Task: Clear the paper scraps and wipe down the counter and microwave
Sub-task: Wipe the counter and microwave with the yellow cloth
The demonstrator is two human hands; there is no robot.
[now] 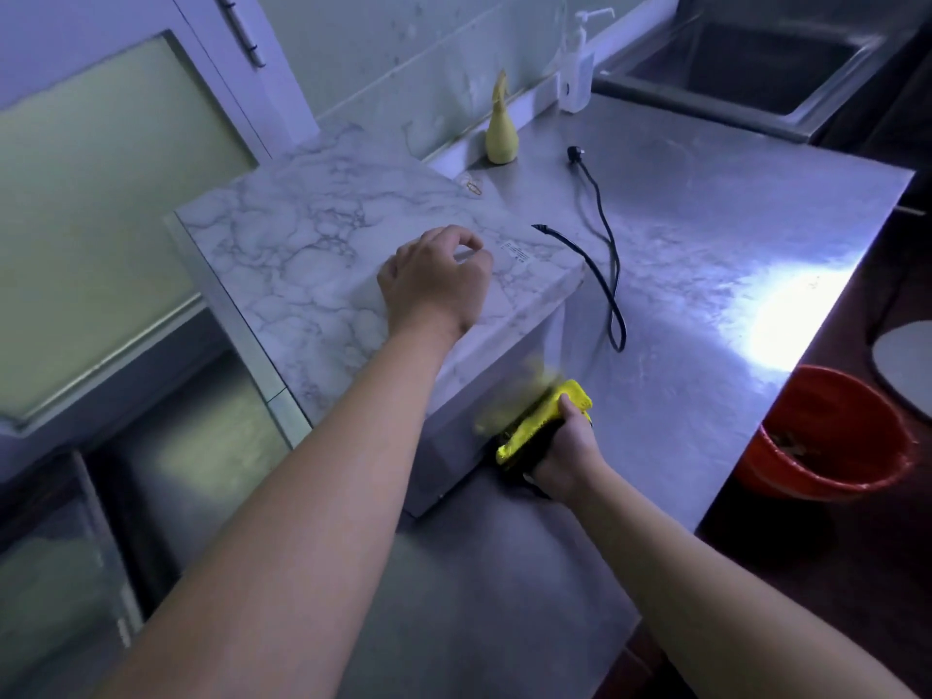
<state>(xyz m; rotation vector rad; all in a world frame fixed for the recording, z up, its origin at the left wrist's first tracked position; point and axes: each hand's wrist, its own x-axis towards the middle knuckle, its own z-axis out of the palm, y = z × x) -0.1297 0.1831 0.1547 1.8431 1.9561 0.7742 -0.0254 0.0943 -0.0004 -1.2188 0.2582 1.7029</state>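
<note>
The microwave, covered in marble-patterned film, stands on the steel counter at the left. My left hand rests on its top near the right edge, fingers loosely curled and holding nothing. My right hand grips a yellow cloth and presses it against the microwave's glossy right side, low down near the counter. The cloth's reflection shows blurred in that side panel.
The microwave's black power cord lies unplugged on the counter. A pale yellow figurine and a pump bottle stand by the wall. A steel sink is at the far right. A red bucket sits below the counter's right edge.
</note>
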